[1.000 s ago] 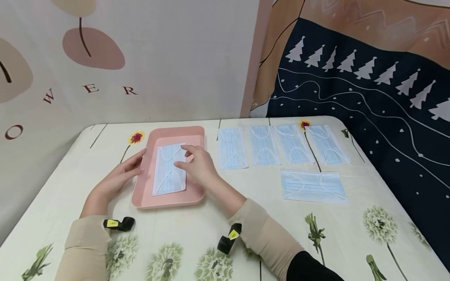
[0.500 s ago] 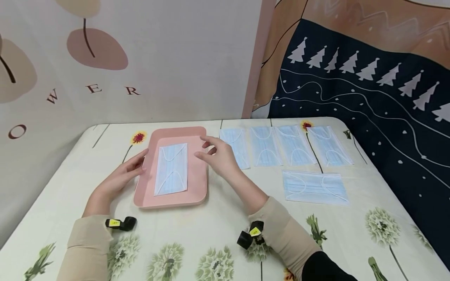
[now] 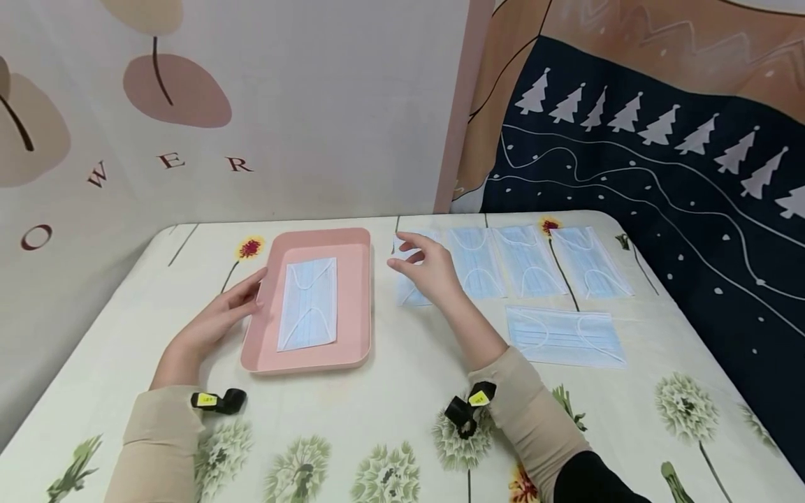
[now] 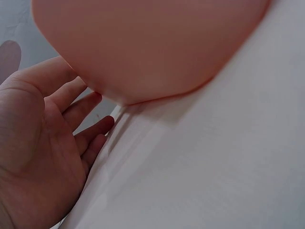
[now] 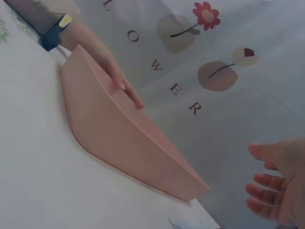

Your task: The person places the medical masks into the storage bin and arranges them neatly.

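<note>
Pink tray point(image 3: 356, 300) on counter point(image 3: 390, 398), one blue face mask point(image 3: 308, 302) flat inside. L hand point(image 3: 216, 318) rests w/ relaxed, open fingers against tray's left wall; grip holds nothing. R hand point(image 3: 430, 271), fingers spread & open, empty, hovers over nearest mask point(image 3: 405, 293) of a row just right of tray. Three more masks point(image 3: 528, 260) beyond that hand; one sideways mask point(image 3: 562, 335) nearer the person.

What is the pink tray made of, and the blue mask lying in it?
The pink tray looks like matte plastic: smooth, one even colour, rounded moulded corners. The blue mask seems to be thin non-woven fabric, pleated in fine lines, with white ear loops.
</note>
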`<move>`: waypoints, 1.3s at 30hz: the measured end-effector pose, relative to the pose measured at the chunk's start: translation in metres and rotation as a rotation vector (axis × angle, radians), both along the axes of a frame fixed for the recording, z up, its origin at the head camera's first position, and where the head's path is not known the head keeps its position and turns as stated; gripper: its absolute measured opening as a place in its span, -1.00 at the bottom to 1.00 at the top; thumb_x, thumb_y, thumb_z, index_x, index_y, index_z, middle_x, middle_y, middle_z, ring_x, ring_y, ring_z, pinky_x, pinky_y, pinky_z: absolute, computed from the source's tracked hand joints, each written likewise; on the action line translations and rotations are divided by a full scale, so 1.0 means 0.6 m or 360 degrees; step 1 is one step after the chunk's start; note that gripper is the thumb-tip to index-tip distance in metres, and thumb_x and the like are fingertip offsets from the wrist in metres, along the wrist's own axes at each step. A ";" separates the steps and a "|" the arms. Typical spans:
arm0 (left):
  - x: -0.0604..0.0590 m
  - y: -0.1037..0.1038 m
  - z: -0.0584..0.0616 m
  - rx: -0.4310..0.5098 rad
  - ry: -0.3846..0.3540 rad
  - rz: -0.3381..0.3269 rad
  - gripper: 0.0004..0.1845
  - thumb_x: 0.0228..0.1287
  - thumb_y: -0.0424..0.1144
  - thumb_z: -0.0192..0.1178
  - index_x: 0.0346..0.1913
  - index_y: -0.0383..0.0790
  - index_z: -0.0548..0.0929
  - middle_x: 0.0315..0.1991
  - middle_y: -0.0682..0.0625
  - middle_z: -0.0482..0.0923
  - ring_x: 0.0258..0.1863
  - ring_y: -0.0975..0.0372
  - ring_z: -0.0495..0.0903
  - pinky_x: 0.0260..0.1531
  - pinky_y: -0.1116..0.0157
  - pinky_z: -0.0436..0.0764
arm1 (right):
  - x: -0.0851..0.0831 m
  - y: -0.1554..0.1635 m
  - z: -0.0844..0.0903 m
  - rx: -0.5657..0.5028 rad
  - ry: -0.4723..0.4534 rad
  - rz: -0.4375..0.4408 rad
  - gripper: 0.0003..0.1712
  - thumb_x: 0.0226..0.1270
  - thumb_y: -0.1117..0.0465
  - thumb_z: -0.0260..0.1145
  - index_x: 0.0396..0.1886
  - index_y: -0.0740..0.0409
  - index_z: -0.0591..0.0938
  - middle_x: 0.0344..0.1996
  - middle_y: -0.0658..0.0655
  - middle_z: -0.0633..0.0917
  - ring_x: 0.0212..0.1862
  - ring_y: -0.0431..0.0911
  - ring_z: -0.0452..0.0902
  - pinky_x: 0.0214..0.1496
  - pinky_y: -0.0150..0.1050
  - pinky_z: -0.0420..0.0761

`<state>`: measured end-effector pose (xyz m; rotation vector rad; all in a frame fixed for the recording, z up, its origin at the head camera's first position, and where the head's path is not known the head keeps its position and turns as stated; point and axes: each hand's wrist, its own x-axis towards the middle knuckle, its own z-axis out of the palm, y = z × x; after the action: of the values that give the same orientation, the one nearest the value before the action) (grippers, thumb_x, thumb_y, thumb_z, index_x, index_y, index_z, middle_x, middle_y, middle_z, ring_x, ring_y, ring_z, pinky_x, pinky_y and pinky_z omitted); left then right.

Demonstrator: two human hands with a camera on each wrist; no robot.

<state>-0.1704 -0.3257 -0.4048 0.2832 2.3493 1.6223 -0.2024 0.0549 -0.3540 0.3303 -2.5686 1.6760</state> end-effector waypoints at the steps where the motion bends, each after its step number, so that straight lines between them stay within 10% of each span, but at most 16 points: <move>1: 0.000 0.000 0.000 -0.0004 -0.0003 0.0002 -0.26 0.42 -0.22 0.10 0.53 -0.06 -0.02 0.50 -0.23 -0.14 0.45 -0.06 -0.13 0.06 0.70 0.18 | -0.003 0.004 -0.002 0.0000 -0.0001 -0.0004 -0.39 0.19 0.15 0.44 0.26 0.04 0.53 -0.06 0.11 0.63 -0.15 -0.09 0.53 -0.23 -0.25 0.58; 39: 0.003 0.000 0.003 -0.0042 -0.0013 0.0013 -0.25 0.42 -0.19 0.10 0.54 -0.01 -0.04 0.51 -0.17 -0.16 0.46 -0.05 -0.15 0.03 0.73 0.16 | -0.082 0.108 -0.101 0.0180 -0.0201 -0.0142 -0.38 0.21 0.23 0.42 0.28 0.17 0.49 -0.07 0.17 0.60 -0.10 -0.01 0.44 -0.04 -0.20 0.46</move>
<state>-0.1687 -0.3259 -0.4031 0.2615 2.3667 1.5919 -0.2513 0.1198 -0.4146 0.1157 -2.7305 1.5738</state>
